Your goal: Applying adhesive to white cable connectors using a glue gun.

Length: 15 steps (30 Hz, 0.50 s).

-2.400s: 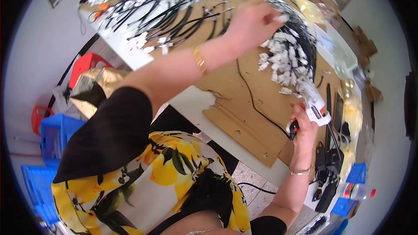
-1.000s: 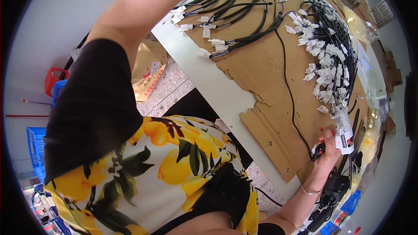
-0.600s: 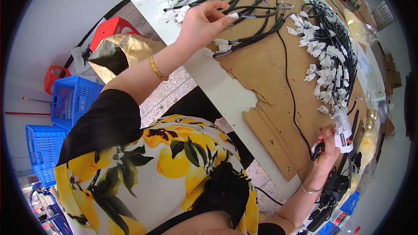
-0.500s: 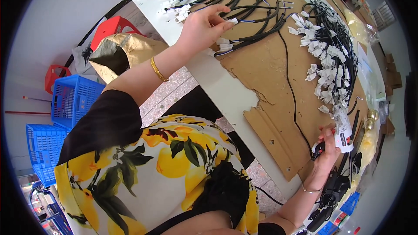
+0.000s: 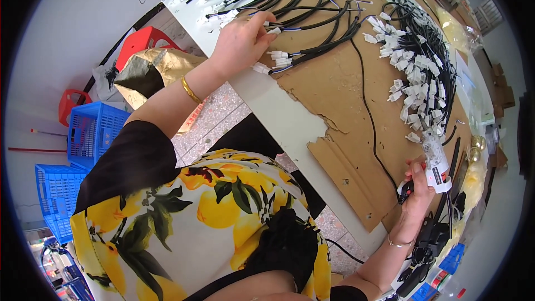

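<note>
My left hand (image 5: 241, 44) is closed at the left edge of the table, its thumb and fingers pinching a black cable at its white connector (image 5: 275, 31). Beside it, more black cables (image 5: 334, 42) lie fanned out, with white connectors at their near ends and bare thin wires at the far ends. My right hand (image 5: 418, 192) wraps round the handle of a white corded hand tool (image 5: 437, 175) that looks like a heat gun. Its barrel points away from me, toward a big bundle of black cables with white connectors (image 5: 415, 95). My palm hides part of the handle.
Torn brown cardboard (image 5: 317, 100) covers much of the white table (image 5: 278, 117). A black cord (image 5: 365, 89) crosses it. Black adapters (image 5: 429, 239) lie at the right edge. On the floor at left are blue crates (image 5: 58, 195), a red stool (image 5: 142, 39) and a paper sack (image 5: 161, 67).
My left hand has moved left and slightly nearer, pulling the pinched connector with it. My right hand and the white tool have hardly moved.
</note>
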Motion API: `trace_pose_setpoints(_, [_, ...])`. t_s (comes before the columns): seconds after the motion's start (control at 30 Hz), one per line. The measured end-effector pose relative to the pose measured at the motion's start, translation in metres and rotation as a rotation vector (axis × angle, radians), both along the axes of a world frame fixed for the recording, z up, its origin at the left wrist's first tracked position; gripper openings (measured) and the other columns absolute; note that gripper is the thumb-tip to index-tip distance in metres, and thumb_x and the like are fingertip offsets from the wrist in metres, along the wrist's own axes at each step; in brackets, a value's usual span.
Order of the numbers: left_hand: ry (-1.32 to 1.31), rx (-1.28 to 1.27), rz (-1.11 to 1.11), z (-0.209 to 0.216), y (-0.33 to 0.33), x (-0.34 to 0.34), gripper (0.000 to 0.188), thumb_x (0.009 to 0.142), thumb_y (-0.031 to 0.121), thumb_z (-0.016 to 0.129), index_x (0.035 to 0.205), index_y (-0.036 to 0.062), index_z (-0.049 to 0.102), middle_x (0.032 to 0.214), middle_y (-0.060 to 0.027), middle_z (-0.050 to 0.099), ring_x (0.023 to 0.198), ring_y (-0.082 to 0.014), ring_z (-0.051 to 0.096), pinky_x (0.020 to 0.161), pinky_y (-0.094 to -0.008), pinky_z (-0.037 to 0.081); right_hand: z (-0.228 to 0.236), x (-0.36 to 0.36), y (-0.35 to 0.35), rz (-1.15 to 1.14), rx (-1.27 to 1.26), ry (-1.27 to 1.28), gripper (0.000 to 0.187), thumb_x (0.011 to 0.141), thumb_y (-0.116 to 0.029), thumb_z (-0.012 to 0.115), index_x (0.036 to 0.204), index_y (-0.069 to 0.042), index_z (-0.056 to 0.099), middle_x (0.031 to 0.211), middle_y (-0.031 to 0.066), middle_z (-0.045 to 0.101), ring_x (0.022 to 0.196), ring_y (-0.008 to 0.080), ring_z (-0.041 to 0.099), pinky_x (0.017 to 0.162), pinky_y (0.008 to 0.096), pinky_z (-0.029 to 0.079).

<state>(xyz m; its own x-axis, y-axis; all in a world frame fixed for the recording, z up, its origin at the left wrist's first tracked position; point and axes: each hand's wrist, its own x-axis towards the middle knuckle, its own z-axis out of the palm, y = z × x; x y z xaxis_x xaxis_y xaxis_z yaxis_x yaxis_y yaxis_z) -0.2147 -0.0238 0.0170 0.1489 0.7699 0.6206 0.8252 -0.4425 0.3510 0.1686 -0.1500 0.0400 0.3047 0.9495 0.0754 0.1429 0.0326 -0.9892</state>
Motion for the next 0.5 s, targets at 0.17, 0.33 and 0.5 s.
trace_pose_setpoints(0.17, [0.067,0.116,-0.077,-0.006,0.002,-0.004,0.015,0.070,0.011,0.062,0.080,0.0063,0.053,0.059,-0.0061,0.057,0.064,-0.0257,0.055,0.056,-0.0347,0.043,-0.001,0.002,-0.001,0.036,-0.019,0.002,0.020,0.071,-0.017,0.062,0.084,-0.003,0.054,0.068,0.0052,0.055,0.061,0.0095,0.052,0.052,0.0201,0.038])
trace_pose_setpoints(0.33, [0.127,0.137,-0.106,0.000,0.003,-0.003,0.009,0.066,0.009,0.063,0.066,0.0032,0.057,0.060,-0.0104,0.057,0.069,-0.0284,0.053,0.063,-0.0353,0.043,0.000,-0.001,-0.002,-0.039,-0.057,-0.005,0.021,0.072,-0.017,0.062,0.085,-0.002,0.056,0.070,0.0056,0.057,0.060,0.0085,0.051,0.053,0.0201,0.038])
trace_pose_setpoints(0.5, [0.124,0.275,-0.087,0.029,0.013,0.009,0.012,0.071,0.014,0.064,0.068,0.0031,0.059,0.057,-0.0078,0.056,0.056,-0.0242,0.053,0.051,-0.0328,0.043,-0.001,0.002,-0.001,-0.052,-0.066,0.038,0.018,0.073,-0.016,0.061,0.084,-0.002,0.056,0.073,0.0063,0.059,0.058,0.0075,0.050,0.053,0.0193,0.038])
